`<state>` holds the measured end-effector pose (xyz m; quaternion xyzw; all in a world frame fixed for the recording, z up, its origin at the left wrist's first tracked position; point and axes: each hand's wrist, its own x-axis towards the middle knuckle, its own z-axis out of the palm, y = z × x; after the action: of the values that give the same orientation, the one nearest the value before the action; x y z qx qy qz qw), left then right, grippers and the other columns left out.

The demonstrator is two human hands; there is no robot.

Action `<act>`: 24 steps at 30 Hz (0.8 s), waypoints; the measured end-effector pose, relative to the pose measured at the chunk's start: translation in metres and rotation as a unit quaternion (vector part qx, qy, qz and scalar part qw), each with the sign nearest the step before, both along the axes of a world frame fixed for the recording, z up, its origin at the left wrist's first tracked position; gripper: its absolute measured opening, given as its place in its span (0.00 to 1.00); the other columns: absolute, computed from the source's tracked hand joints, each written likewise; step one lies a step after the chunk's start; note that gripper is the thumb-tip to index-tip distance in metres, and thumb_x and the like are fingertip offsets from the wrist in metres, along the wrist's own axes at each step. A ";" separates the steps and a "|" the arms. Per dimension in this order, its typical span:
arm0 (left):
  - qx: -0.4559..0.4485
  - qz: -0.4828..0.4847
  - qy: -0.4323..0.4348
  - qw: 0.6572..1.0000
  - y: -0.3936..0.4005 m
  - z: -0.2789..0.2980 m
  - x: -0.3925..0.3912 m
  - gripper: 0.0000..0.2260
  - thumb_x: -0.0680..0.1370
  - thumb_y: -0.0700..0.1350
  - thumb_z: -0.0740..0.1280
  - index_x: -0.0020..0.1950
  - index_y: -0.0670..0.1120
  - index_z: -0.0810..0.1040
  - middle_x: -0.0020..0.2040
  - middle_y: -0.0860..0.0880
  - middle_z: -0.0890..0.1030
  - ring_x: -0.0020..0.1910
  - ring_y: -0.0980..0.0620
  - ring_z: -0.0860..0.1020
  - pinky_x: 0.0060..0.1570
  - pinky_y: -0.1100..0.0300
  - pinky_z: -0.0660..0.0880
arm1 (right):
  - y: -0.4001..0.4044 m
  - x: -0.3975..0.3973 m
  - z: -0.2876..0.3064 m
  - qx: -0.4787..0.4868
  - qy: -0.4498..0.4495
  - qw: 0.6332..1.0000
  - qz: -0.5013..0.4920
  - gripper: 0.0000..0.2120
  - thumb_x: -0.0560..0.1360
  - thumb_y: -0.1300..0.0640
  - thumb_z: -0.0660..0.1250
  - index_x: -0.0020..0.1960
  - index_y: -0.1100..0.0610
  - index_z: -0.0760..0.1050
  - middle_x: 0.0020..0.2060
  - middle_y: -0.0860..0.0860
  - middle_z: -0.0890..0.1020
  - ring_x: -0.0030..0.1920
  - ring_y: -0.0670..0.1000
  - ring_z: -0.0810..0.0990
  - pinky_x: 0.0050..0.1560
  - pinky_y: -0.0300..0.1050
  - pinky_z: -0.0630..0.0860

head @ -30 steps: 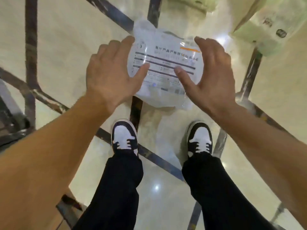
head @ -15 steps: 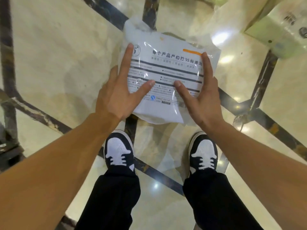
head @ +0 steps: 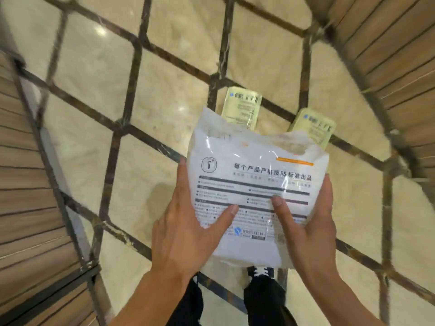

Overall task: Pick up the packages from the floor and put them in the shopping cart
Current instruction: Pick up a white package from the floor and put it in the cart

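The person holds a white, glossy plastic mailer package printed with dark text lines and an orange stripe (head: 256,191) up off the floor, gripped from both sides. The left hand (head: 186,234) clasps its left edge, the fingers running up along that side and the thumb (head: 226,215) pressed flat across the printed front. The right hand (head: 313,227) clasps the right edge in the same way, its thumb (head: 280,208) lying on the front close to the other thumb, the two tips apart, while the fingers wrap behind the package and are mostly hidden. Beyond the fingertips, past the package's crumpled top edge, two pale yellow-green rectangular wrapped packages lie on the glossy cream marble floor with dark inlaid strips (head: 94,90): one (head: 242,107) above the left-hand fingers, the other (head: 315,128) above the right-hand ones, well apart from each other. Below the wrists, one black-and-white laced sneaker (head: 260,271) and black trousers (head: 266,302) show under the package. Brown slatted wooden panelling (head: 26,184) stands out to the left of the left hand.
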<state>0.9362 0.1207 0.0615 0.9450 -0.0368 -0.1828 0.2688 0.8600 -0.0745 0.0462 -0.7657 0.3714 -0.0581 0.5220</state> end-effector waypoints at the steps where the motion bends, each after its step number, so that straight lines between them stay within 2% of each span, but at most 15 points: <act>1: -0.006 -0.012 -0.012 1.000 -0.013 0.034 0.004 0.50 0.66 0.85 0.49 0.82 0.67 0.36 0.76 0.53 0.75 0.63 0.42 0.82 0.54 0.49 0.78 | -0.011 0.001 0.034 -0.009 -0.018 1.000 -0.007 0.37 0.71 0.29 0.70 0.76 0.31 0.61 0.60 0.29 0.82 0.55 0.31 0.82 0.46 0.24 0.75; 3: -0.039 -0.037 -0.033 0.998 -0.041 0.105 0.011 0.50 0.66 0.84 0.51 0.83 0.65 0.42 0.78 0.56 0.72 0.67 0.46 0.79 0.56 0.51 0.76 | -0.035 0.001 0.105 -0.033 -0.043 0.998 -0.023 0.34 0.70 0.29 0.70 0.73 0.31 0.64 0.57 0.25 0.80 0.54 0.28 0.80 0.45 0.20 0.72; 6: -0.070 -0.079 -0.083 0.991 -0.083 0.214 0.018 0.48 0.68 0.81 0.56 0.82 0.65 0.44 0.80 0.57 0.69 0.70 0.48 0.76 0.57 0.50 0.74 | -0.075 -0.007 0.215 -0.055 -0.078 0.994 -0.055 0.36 0.70 0.28 0.70 0.74 0.39 0.66 0.57 0.25 0.80 0.54 0.29 0.81 0.44 0.21 0.73; 10: -0.133 -0.135 -0.131 0.973 -0.133 0.368 0.020 0.47 0.71 0.77 0.62 0.83 0.63 0.47 0.76 0.55 0.73 0.67 0.45 0.78 0.59 0.45 0.77 | -0.117 -0.020 0.371 -0.130 -0.124 0.980 -0.090 0.29 0.71 0.29 0.70 0.69 0.34 0.67 0.58 0.25 0.79 0.56 0.28 0.78 0.46 0.22 0.72; 12: -0.161 -0.160 -0.172 0.958 -0.154 0.438 0.021 0.47 0.71 0.75 0.64 0.84 0.59 0.52 0.76 0.52 0.75 0.67 0.43 0.78 0.61 0.44 0.78 | -0.129 -0.031 0.444 -0.159 -0.151 0.969 -0.113 0.27 0.72 0.31 0.71 0.67 0.33 0.66 0.59 0.30 0.80 0.57 0.30 0.79 0.50 0.24 0.71; 13: -0.176 -0.173 -0.191 0.950 -0.164 0.470 0.019 0.47 0.71 0.74 0.64 0.85 0.58 0.54 0.76 0.51 0.75 0.68 0.42 0.78 0.62 0.44 0.77 | -0.133 -0.039 0.479 -0.172 -0.166 0.963 -0.126 0.27 0.72 0.33 0.71 0.67 0.33 0.66 0.61 0.34 0.81 0.59 0.33 0.80 0.54 0.31 0.74; 15: -0.213 -0.208 -0.214 0.930 -0.178 0.531 0.007 0.46 0.70 0.75 0.63 0.84 0.59 0.53 0.77 0.51 0.73 0.70 0.41 0.77 0.64 0.46 0.76 | -0.137 -0.063 0.543 -0.210 -0.191 0.946 -0.154 0.28 0.75 0.36 0.72 0.71 0.38 0.67 0.64 0.40 0.81 0.63 0.42 0.81 0.61 0.44 0.76; 16: -0.232 -0.227 -0.228 0.918 -0.184 0.558 0.000 0.46 0.70 0.76 0.62 0.84 0.60 0.53 0.77 0.52 0.73 0.70 0.41 0.76 0.63 0.46 0.75 | -0.139 -0.077 0.571 -0.235 -0.204 0.935 -0.171 0.30 0.76 0.37 0.73 0.73 0.42 0.68 0.66 0.42 0.80 0.65 0.44 0.80 0.63 0.48 0.76; 18: -0.263 -0.263 -0.264 0.890 -0.196 0.608 -0.019 0.46 0.70 0.76 0.61 0.84 0.59 0.54 0.76 0.51 0.75 0.69 0.40 0.77 0.59 0.45 0.76 | -0.138 -0.110 0.624 -0.276 -0.228 0.910 -0.210 0.32 0.77 0.39 0.73 0.77 0.47 0.67 0.68 0.44 0.79 0.68 0.46 0.78 0.67 0.50 0.75; 20: -0.287 -0.294 -0.304 0.860 -0.206 0.654 -0.041 0.47 0.70 0.76 0.61 0.84 0.57 0.55 0.75 0.49 0.76 0.66 0.38 0.78 0.57 0.44 0.76 | -0.135 -0.146 0.670 -0.305 -0.247 0.886 -0.247 0.33 0.77 0.39 0.73 0.76 0.48 0.68 0.68 0.44 0.79 0.68 0.47 0.78 0.68 0.53 0.75; 22: -0.315 -0.326 -0.329 0.828 -0.216 0.694 -0.070 0.48 0.70 0.77 0.59 0.84 0.54 0.56 0.74 0.48 0.77 0.66 0.38 0.78 0.57 0.44 0.76 | -0.129 -0.186 0.710 -0.330 -0.254 0.864 -0.282 0.33 0.76 0.36 0.72 0.75 0.47 0.68 0.67 0.42 0.80 0.67 0.45 0.79 0.67 0.51 0.76; 24: -0.348 -0.359 -0.334 0.799 -0.222 0.729 -0.106 0.49 0.70 0.77 0.58 0.85 0.53 0.56 0.74 0.47 0.77 0.67 0.38 0.78 0.57 0.44 0.75 | -0.120 -0.230 0.747 -0.359 -0.258 0.838 -0.319 0.33 0.74 0.33 0.72 0.74 0.44 0.69 0.64 0.38 0.81 0.64 0.40 0.80 0.61 0.41 0.76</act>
<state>0.8298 -0.1012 0.7901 0.7097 -0.5217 0.0853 0.4656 0.6305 -0.1946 0.7928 -0.6961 0.4002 -0.5458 0.2396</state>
